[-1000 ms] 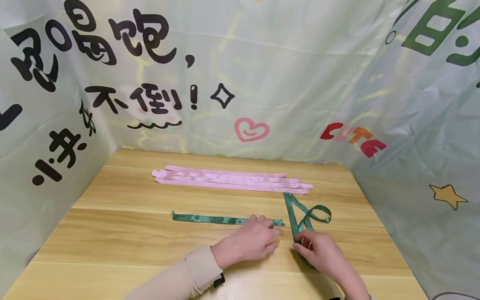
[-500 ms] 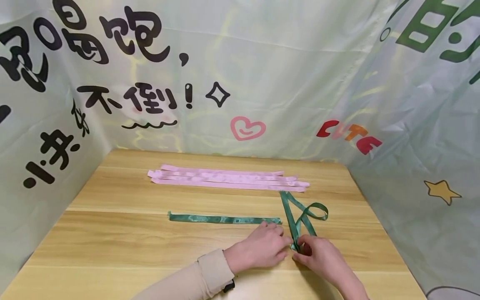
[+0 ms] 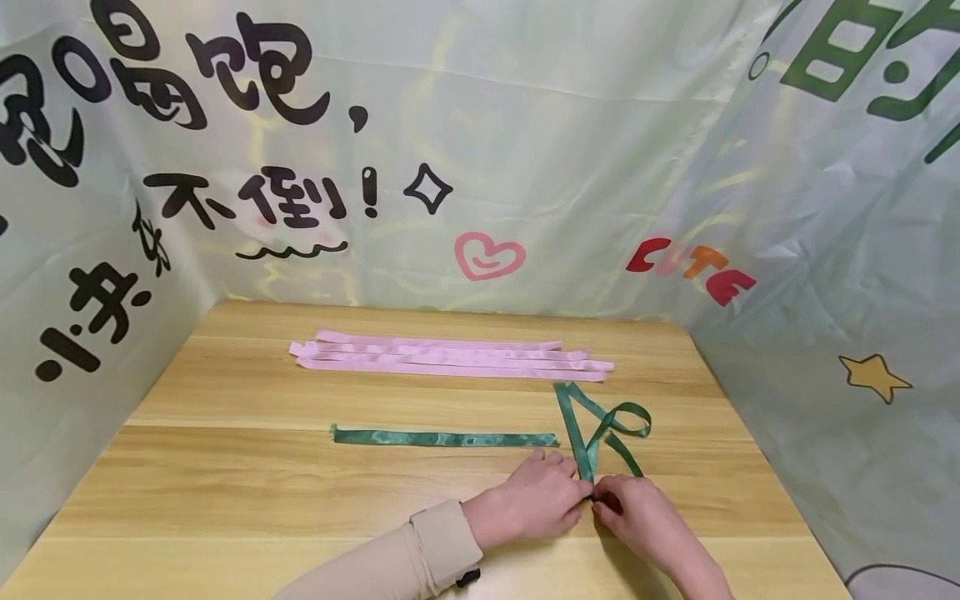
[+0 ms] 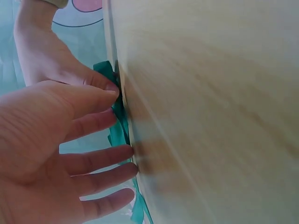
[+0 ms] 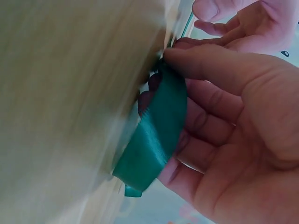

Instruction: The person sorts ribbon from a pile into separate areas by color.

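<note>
A long green ribbon (image 3: 568, 429) lies in loose folds and a loop on the wooden table, right of centre in the head view. My right hand (image 3: 647, 515) pinches its near part between thumb and fingers; a wide fold of that ribbon (image 5: 154, 140) hangs across the fingers in the right wrist view. Close beside it, my left hand (image 3: 546, 496) touches the ribbon's near end, its fingers (image 4: 100, 158) spread and fairly straight in the left wrist view. The ribbon's very end is hidden by the fingertips. Left of the ribbon, a flat green strip (image 3: 446, 438) lies straight.
Several pink ribbon strips (image 3: 450, 357) lie side by side farther back on the table (image 3: 247, 483). A pale printed cloth (image 3: 570, 167) encloses the back and sides.
My left hand has moved right, off the flat green strip and over to the long ribbon beside my right hand. The right hand keeps its pinch. The head view has shifted slightly.
</note>
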Demonstrator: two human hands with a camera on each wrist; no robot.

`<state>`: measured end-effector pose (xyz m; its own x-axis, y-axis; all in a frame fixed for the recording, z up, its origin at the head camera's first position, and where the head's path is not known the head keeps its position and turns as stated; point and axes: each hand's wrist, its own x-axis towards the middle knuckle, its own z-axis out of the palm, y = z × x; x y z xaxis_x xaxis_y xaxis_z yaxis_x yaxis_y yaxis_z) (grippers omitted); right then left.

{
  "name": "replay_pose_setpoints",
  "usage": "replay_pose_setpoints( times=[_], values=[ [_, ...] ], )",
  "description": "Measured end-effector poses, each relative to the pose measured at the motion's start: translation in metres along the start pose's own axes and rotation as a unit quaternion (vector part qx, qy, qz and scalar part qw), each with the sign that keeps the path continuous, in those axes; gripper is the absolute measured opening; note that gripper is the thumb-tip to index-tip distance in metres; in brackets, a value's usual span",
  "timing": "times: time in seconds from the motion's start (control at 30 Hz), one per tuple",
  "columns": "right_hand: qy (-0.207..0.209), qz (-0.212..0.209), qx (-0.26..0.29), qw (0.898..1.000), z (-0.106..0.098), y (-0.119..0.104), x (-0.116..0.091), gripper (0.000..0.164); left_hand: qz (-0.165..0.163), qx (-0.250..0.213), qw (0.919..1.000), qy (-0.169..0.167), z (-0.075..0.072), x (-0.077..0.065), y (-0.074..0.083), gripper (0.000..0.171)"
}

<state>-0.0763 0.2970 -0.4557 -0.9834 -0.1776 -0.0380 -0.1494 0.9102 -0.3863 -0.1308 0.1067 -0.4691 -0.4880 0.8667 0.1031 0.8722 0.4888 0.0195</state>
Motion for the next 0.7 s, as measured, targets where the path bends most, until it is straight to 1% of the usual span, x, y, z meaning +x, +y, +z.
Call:
replay_pose_setpoints(
  times=[0.1,0.2,0.3,0.43,0.6,0.7],
  values=[
    [0.007,-0.012,0.001,1.0,0.001,0.001,0.0,0.015,-0.002,0.007,1.0,0.006,0.001,0.001,0.001,0.025],
    [0.005,-0.031,0.014,0.999,0.0,0.003,-0.001,0.014,-0.006,0.009,0.9998,0.017,0.003,0.002,0.002,0.021],
    [-0.007,-0.055,0.042,0.998,-0.002,0.004,-0.002,0.014,-0.014,0.002,0.9996,0.024,0.004,0.002,0.003,0.02],
    [-0.013,-0.084,0.079,0.993,-0.004,0.006,-0.002,0.012,-0.022,-0.005,0.9992,0.034,0.002,0.002,0.002,0.02],
    [0.001,-0.105,0.105,0.989,-0.008,0.005,-0.003,0.011,-0.019,-0.002,0.9984,0.052,-0.002,0.0,-0.002,0.017],
    [0.016,-0.106,0.113,0.988,-0.01,0.003,-0.004,0.013,-0.014,-0.023,0.998,0.058,-0.003,-0.001,-0.004,0.016]
  ],
)
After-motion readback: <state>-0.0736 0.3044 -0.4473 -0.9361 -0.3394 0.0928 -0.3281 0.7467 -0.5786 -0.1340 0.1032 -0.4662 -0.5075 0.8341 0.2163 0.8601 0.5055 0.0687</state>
